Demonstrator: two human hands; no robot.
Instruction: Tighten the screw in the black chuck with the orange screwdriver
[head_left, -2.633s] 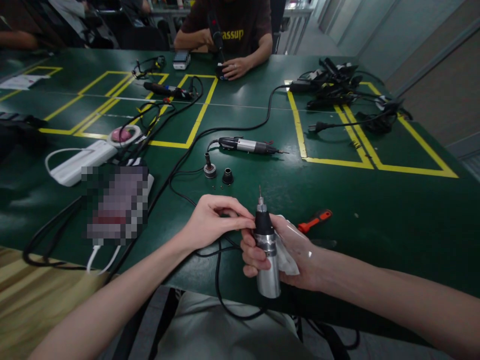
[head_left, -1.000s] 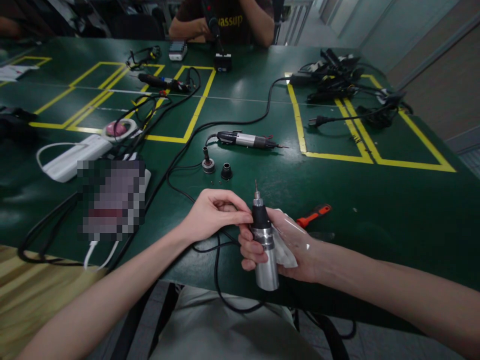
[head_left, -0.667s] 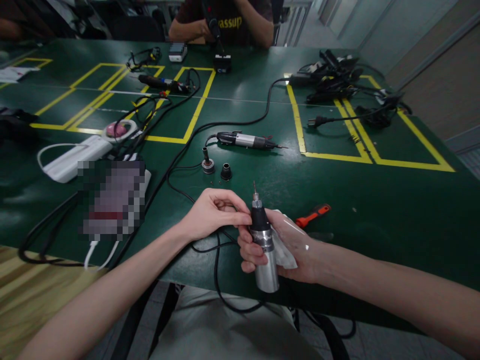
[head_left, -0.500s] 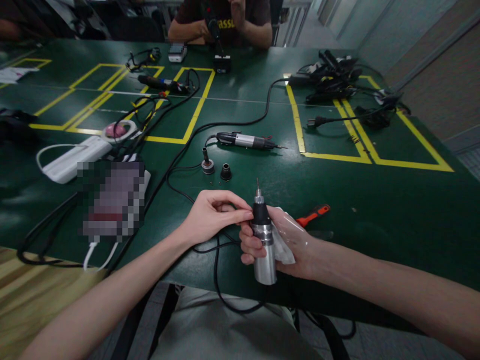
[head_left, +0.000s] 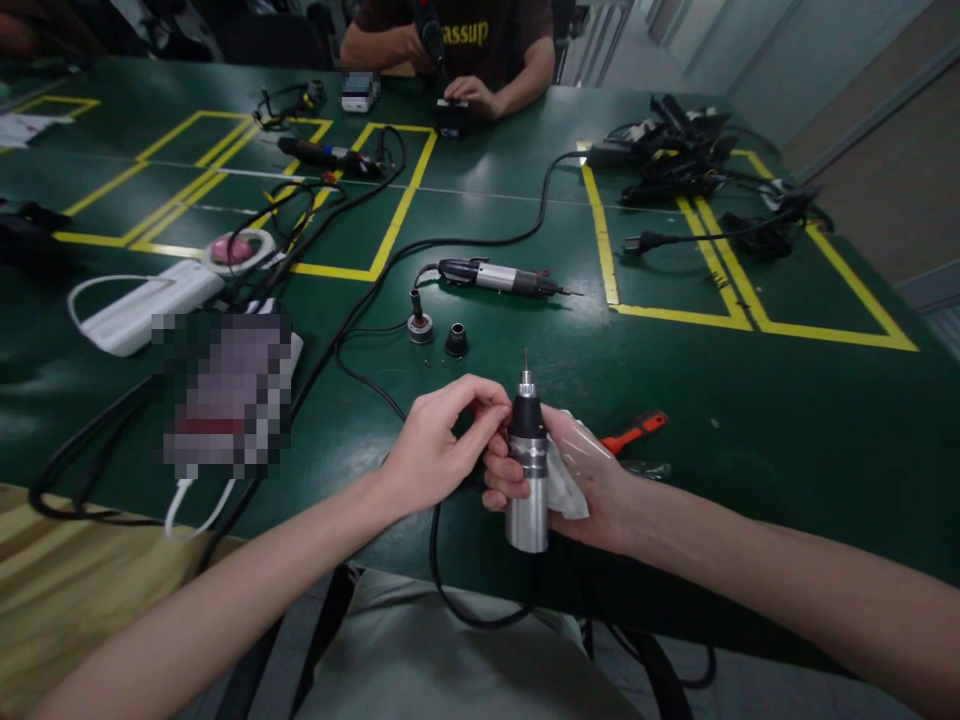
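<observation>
My right hand (head_left: 592,480) is wrapped round a silver and black electric screwdriver (head_left: 529,500), held upright with its thin bit pointing away from me. Clear plastic and a whitish sheet (head_left: 566,485) are caught between that palm and the barrel. Thumb and finger of my left hand (head_left: 442,440) are pinched together right beside the black collar; whatever is between them is too small to make out. Beyond my hands stand a round metal part with a stem (head_left: 420,327) and a black nose cone (head_left: 456,340), with several tiny screws (head_left: 443,363) near them.
Another electric screwdriver (head_left: 491,276) lies across the green table. A red-handled tool (head_left: 637,432) rests right of my hand. Power strip (head_left: 154,305) and cables are left, a heap of black tools (head_left: 675,150) far right. Opposite, a co-worker's hand (head_left: 476,95) touches a dark block.
My left fingers have shifted slightly at the collar, with the wrist raised. The right hand keeps its hold. Across the table, the co-worker's hand has come down onto the dark block.
</observation>
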